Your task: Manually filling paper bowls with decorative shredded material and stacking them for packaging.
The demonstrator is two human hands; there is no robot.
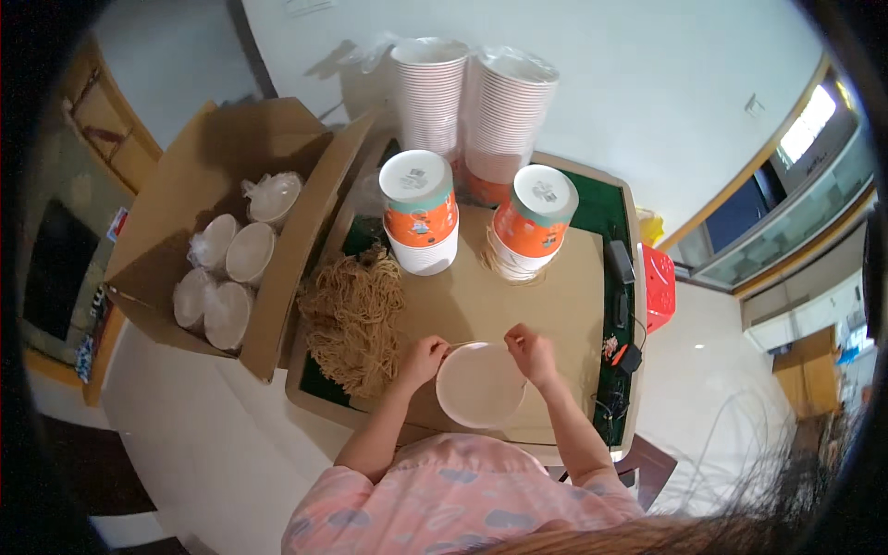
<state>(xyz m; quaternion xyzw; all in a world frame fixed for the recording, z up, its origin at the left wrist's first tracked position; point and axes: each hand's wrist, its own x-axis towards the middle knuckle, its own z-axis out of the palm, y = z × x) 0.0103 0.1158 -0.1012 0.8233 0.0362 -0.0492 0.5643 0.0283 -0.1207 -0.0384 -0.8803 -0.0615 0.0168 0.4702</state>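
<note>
Two hands in my view, one tub (pixel 481 386) between them, round pale face up, on the cardboard (pixel 573 314) that covers most of the table (pixel 305 388). Left hand (pixel 423 363): fingertips pinching a thin strand (pixel 462 344) at the tub's far left edge. Right hand (pixel 531 353): fingers bunched at the far right edge; I can't tell whether they pinch anything, too small from here. The strand runs from the left fingertips along the far edge toward the right ones.

Beside the left fingers, further left, I have one heap of brown string (pixel 351 324). Beyond both sets of fingers, two upturned piles: the left pile (pixel 421 222) straight ahead of the left fingers, the right pile (pixel 535 227) ahead of the right ones, string looped round its lower part. Behind those, two tall stacks, left stack (pixel 430 102) and right stack (pixel 513 106), in clear plastic.

Well left of the left fingers, one open box (pixel 166 231) showing five wrapped tubs (pixel 250 252). Right of the right fingers, one red stool-like thing (pixel 659 289) past the table edge.
</note>
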